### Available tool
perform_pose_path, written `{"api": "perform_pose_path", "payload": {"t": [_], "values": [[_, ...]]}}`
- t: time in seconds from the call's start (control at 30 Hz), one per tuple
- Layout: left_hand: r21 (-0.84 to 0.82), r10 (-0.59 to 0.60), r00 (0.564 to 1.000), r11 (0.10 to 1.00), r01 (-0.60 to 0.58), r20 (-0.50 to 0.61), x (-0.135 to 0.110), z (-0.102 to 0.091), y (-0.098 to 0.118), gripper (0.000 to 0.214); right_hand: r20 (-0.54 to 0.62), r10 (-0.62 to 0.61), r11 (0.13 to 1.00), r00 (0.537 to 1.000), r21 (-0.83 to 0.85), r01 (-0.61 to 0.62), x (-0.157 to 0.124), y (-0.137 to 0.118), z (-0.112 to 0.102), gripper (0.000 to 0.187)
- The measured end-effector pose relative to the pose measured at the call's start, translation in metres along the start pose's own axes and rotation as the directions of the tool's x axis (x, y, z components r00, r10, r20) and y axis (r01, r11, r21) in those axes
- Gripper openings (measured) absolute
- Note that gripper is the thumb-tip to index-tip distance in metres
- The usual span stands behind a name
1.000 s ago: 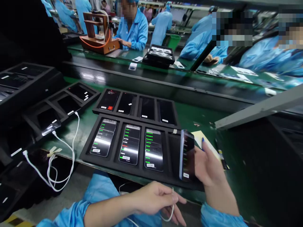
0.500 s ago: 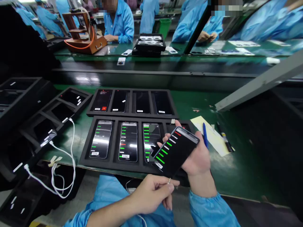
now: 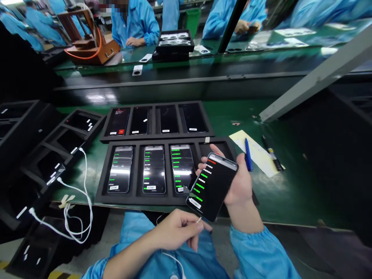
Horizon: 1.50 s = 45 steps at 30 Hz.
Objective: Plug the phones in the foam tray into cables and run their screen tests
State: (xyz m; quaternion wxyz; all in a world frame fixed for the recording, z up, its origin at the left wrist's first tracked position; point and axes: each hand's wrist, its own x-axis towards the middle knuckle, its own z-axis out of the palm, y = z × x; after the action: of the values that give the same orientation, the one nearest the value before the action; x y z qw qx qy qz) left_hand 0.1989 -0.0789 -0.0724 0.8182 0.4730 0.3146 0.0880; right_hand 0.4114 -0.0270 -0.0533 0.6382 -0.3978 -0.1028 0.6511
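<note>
My right hand (image 3: 240, 184) holds a smartphone (image 3: 215, 186) tilted, fingers round its far side and thumb at its right edge. Its lit screen lists green, white and one red line of text. Just below the phone's lower end, my left hand (image 3: 181, 230) pinches a small metal-tipped plug (image 3: 199, 219); whether it touches the phone I cannot tell. A white cord (image 3: 174, 257) runs below this hand over my lap. To the left, the near black foam tray (image 3: 100, 193) bears three lit phones; its rightmost slot is partly hidden by my right hand.
Behind stands another foam tray (image 3: 106, 138) with several dark-screened phones. White charging cables (image 3: 87, 186) loop at left beside an angled tray (image 3: 100, 122). A blue pen (image 3: 248, 155), a black marker (image 3: 271, 153) and yellow paper (image 3: 238, 135) lie at right, near a slanted grey post (image 3: 314, 77).
The view has shifted, moving the scene slightly left and up. The phone is less tilted, and its lower end is now closer to my left hand.
</note>
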Motion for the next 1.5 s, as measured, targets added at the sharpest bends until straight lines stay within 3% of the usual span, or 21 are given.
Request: {"api": "perform_pose_path", "payload": {"t": [0.17,0.43,0.57,0.77,0.9,1.03,1.3,1.5], "values": [[0.014,0.012,0.998,1.000,-0.011,-0.059,-0.004,-0.004,-0.004,0.074,0.016,0.023,1.000,1.000,0.005,-0.024,0.004,0.000,-0.004,0.060],[-0.157,0.080,0.982,0.982,-0.107,-0.170,-0.002,0.005,-0.011,0.063,0.018,0.056,0.997,0.998,0.054,-0.057,0.003,-0.001,-0.004,0.056],[-0.204,0.112,0.961,0.965,-0.166,-0.252,-0.003,0.008,-0.012,0.065,0.024,0.075,0.994,0.997,0.076,-0.077,0.005,0.000,-0.008,0.053],[-0.241,0.118,0.956,0.953,-0.185,-0.267,-0.005,0.015,-0.011,0.071,-0.026,0.112,0.976,0.993,0.191,-0.105,0.007,-0.002,-0.008,0.051],[-0.230,0.118,0.937,0.952,-0.200,-0.330,-0.006,0.018,-0.008,0.068,-0.042,0.102,0.983,0.994,0.160,-0.094,0.007,-0.002,-0.008,0.053],[-0.208,0.110,0.935,0.960,-0.188,-0.338,-0.004,0.020,-0.006,0.068,-0.017,0.063,0.996,0.998,0.066,-0.061,0.006,0.001,-0.011,0.053],[-0.351,0.023,0.960,0.928,-0.124,-0.278,0.006,0.023,-0.012,0.075,0.007,0.028,1.000,1.000,0.014,-0.028,0.002,0.000,-0.006,0.053],[-0.382,0.016,0.957,0.915,-0.131,-0.291,0.008,0.024,-0.017,0.073,-0.020,-0.008,0.999,1.000,-0.040,0.008,-0.008,0.000,0.006,0.066]]}}
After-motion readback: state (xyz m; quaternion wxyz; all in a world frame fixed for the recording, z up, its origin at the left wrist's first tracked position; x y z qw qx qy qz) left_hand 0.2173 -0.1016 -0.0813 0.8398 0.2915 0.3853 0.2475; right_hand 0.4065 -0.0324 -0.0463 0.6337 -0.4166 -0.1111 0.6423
